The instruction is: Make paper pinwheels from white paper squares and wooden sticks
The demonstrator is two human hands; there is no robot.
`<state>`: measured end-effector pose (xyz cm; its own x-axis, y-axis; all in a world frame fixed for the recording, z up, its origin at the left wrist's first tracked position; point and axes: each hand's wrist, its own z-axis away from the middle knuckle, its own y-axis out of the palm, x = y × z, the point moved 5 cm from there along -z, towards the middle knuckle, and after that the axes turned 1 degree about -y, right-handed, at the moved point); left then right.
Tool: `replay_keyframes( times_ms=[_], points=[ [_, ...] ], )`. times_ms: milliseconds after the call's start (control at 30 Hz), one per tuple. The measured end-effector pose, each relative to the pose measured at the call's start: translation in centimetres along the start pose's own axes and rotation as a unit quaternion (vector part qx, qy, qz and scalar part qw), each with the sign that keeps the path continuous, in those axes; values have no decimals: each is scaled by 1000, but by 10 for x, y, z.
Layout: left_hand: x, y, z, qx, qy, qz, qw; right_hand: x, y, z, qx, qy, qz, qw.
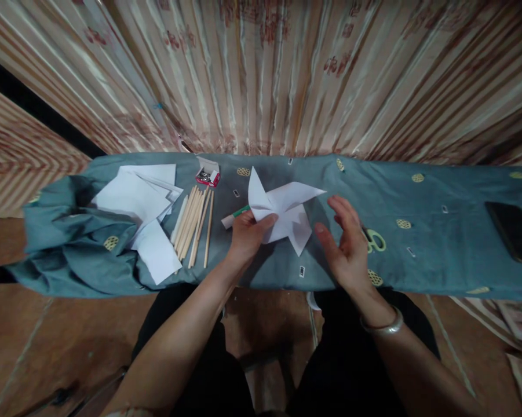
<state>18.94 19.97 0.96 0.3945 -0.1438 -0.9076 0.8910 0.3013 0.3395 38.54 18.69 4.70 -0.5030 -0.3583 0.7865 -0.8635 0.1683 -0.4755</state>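
Note:
A white folded paper pinwheel lies on the teal cloth in front of me. My left hand pinches its left-centre, thumb on top of the paper. My right hand hovers just right of the pinwheel, fingers spread and holding nothing. A glue stick with a green cap lies just behind my left hand. Green-handled scissors peek out from behind my right hand.
A bundle of wooden sticks and a stack of white paper sheets lie to the left. A small open red box sits behind the sticks. A dark phone rests at far right. Striped curtain hangs behind.

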Motion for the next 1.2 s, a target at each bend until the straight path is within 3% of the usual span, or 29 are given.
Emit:
replay_keyframes(
  times_ms=[67, 200, 300, 500, 667, 967, 1200],
  points=[
    [-3, 0, 0, 2, 8, -16, 1000, -13, 6, -2, 1, 93, -115, 989],
    [-4, 3, 2, 10, 20, -41, 999, -20, 31, -3, 63, 238, -305, 920],
    [-3, 5, 2, 16, 33, -60, 998, -13, 43, -2, 89, 287, -363, 882],
    [0, 8, 3, 36, 49, -85, 995, -10, 51, -2, 57, 349, -405, 843],
    [4, 7, 4, 46, 60, -106, 992, -11, 54, -4, 42, 369, -411, 833],
    [5, 8, 5, 55, 81, -153, 983, -14, 52, -3, 41, 349, -394, 849],
    [8, 9, 4, 39, 49, -145, 988, -12, 51, -5, 58, 335, -381, 860]
  ],
)
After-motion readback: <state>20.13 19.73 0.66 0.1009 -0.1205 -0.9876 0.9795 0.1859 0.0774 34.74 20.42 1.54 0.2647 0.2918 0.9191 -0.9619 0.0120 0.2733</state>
